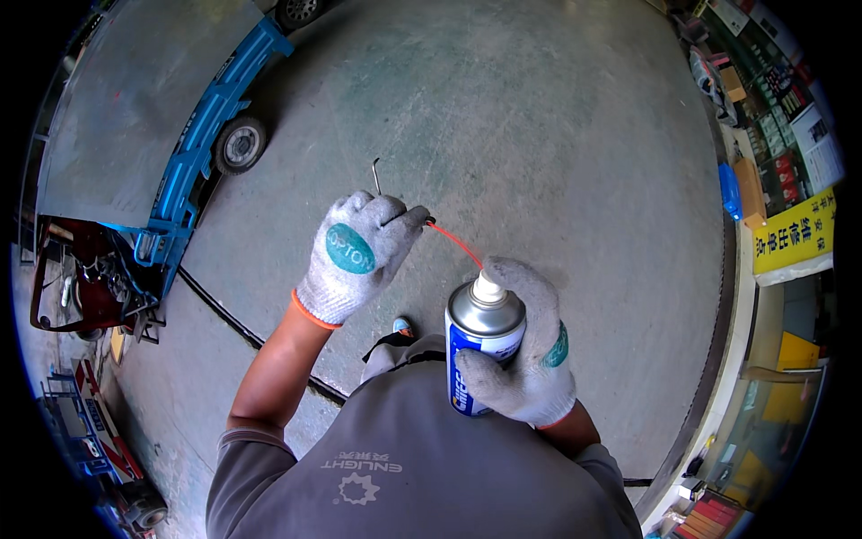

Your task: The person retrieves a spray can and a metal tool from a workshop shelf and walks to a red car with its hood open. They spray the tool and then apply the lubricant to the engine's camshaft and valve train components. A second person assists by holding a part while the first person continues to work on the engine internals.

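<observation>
Of two gloved hands, the left hand (359,251) grips one thin bent metal rod (376,175) and the right hand (534,377) wraps one spray can (485,323), seemingly aiming its one red straw (456,241) toward the left, above the floor (539,126), right of one blue-sided vehicle (202,126).

Wide passage is offered beyond both hands, over the grey concrete floor (539,135). The gap between the grey knit-gloved left hand (362,250) and grey knit-gloved right hand (534,346) is crossed by a thin red flexible straw (458,243). An open pocket is seen left of the blue-and-white metal spray can (486,328); nearer in, it is closed off by the grey short-sleeved shirt (440,458). Beyond the left knuckles, the way is obstructed by a thin bent metal rod (376,176). Far left: bounded by a blue metal-sided cargo bed (202,121).
</observation>
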Demonstrator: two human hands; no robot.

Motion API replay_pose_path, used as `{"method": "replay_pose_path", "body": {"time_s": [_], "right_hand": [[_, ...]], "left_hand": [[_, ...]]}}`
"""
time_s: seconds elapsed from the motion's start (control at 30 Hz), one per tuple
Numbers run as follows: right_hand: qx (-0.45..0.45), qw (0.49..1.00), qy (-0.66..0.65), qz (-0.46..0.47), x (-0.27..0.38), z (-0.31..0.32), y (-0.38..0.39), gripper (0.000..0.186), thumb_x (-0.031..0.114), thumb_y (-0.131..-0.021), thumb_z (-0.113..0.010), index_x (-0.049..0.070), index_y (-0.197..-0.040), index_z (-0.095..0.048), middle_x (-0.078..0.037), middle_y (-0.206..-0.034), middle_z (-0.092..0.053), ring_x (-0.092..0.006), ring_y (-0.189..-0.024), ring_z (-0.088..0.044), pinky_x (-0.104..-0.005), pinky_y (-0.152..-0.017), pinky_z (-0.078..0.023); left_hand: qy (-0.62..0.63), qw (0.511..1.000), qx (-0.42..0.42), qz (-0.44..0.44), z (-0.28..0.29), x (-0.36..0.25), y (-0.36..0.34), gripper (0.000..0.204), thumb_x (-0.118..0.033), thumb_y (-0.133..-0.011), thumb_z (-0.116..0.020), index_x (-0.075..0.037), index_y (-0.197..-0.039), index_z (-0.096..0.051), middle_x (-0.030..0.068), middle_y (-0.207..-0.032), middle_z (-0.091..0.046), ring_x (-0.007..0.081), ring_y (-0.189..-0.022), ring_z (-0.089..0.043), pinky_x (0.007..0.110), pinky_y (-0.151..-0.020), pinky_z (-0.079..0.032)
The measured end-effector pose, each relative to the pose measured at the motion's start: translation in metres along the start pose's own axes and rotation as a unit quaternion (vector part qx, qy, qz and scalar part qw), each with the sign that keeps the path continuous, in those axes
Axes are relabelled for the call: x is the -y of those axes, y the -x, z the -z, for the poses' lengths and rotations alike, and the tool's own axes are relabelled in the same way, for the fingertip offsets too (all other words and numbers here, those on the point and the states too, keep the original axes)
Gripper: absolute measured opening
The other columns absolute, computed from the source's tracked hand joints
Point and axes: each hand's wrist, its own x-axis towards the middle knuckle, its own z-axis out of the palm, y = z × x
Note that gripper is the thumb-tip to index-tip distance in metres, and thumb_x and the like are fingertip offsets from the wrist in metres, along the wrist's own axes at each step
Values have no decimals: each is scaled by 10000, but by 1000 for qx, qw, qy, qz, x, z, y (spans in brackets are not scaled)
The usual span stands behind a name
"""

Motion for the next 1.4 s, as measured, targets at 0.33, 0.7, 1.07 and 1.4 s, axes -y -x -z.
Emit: {"method": "replay_pose_path", "body": {"time_s": [0.33,0.7,1.07,1.4], "right_hand": [[4,999,37,29,-5,-14,-24,826,170,-838,-779,17,-1532,-357,-241,-1363,-530,-357,-1170,-652,-450,-993,-549],[4,1000,16,-15,-8,-31,-28,731,96,-853,-744,10,-1494,-404,-216,-1371,-540,-303,-1175,-627,-417,-1025,-512],[-14,999,0,-48,-25,-42,-20,691,87,-870,-750,4,-1473,-423,-229,-1355,-553,-325,-1185,-628,-425,-1025,-512],[-12,999,14,-36,-19,-40,-17,696,108,-879,-756,0,-1477,-417,-244,-1339,-559,-335,-1168,-640,-438,-1008,-525]], "left_hand": [[7,1000,2,1,1,22,3,275,-87,-805,-769,-93,-1079,-756,79,-924,-678,290,-784,-636,425,-689,-506],[39,999,-15,-4,-4,41,18,300,-38,-808,-755,-74,-1105,-744,89,-952,-670,294,-808,-640,425,-710,-511],[79,996,-32,25,-35,43,37,255,-40,-827,-774,-62,-1079,-741,106,-925,-686,314,-801,-654,429,-708,-526],[79,996,-31,18,-30,42,37,271,-34,-815,-770,-58,-1082,-736,110,-893,-678,316,-773,-645,429,-692,-515]]}}
